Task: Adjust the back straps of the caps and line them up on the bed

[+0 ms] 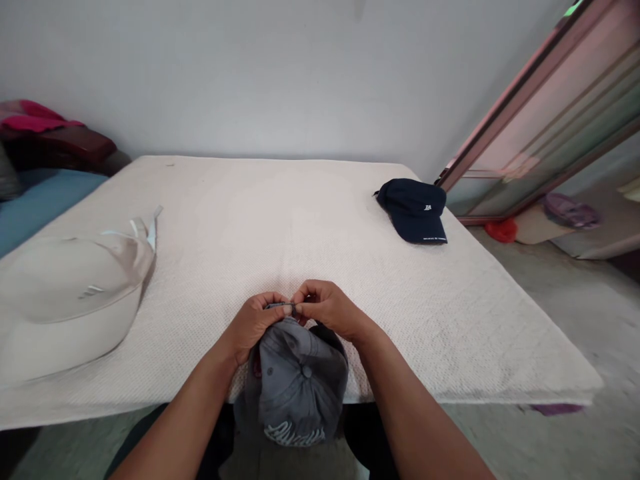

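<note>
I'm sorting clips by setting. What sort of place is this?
Probably a room in a home, though I can't be certain: a cloth-covered table stands by a pale wall, and at the left is what looks like a blue cushion beside dark, wood-like furniture.

A: What can be read on the navy cap (413, 200)?

B: Two white letters (428, 207), "LA", set close together on its front. A line of tiny white lettering (435, 239) also runs along the edge of its brim, too small to make out.

A: And on the gray cap (300, 393)?

B: It bears pale script (294, 435) across its front. The letters run together in a looping hand, and the word cannot be read with certainty.

A: Does the pale hat (70, 273) on the left carry any brand?

B: It shows a small sign of slanted bars (91, 291), resembling the Adidas mark, on the crown just above the brim.
</note>
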Demonstrator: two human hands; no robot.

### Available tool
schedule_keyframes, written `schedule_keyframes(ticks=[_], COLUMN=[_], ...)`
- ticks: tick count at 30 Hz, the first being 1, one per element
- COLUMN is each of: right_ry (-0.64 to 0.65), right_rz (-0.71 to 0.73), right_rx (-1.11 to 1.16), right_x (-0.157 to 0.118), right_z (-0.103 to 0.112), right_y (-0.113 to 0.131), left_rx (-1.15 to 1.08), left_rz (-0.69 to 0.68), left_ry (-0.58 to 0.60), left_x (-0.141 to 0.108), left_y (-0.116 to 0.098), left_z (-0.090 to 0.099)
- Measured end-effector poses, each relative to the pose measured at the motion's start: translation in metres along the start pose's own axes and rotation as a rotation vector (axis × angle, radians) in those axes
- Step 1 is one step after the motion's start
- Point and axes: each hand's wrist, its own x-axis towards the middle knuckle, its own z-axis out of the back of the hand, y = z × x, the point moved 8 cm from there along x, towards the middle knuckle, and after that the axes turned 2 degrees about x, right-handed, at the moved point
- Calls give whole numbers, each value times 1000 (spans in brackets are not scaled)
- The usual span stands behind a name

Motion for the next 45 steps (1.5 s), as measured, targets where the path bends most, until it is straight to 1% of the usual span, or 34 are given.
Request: schedule_keyframes(ticks=[12,19,27,32,36,38,42,45], right_ry=[4,-10,-2,-3,-11,-26,-65,-73], right_rz=[9,15,-2,2,14,18,27,40], right_rx=[49,36,34,43,48,47,8,-13], right_x=[1,2,3,3,4,4,6,7], right_z=[-1,0,0,0,1,2,4,3], right_y=[-1,-3,-6,-6,-6,-6,-6,-5], left_rx=[0,-11,13,22,77,127,298,392], left_rz=[-23,-14,9,-5,-60,-125,-286,-305], left_ry=[-4,20,-3,-37,-47,-53,-86,-105], left_x=[1,2,3,3,2,1,-2,-3], left_y=[-1,1,4,3,-1,-6,-20,-23], left_z=[1,-1,2,2,1,2,4,5])
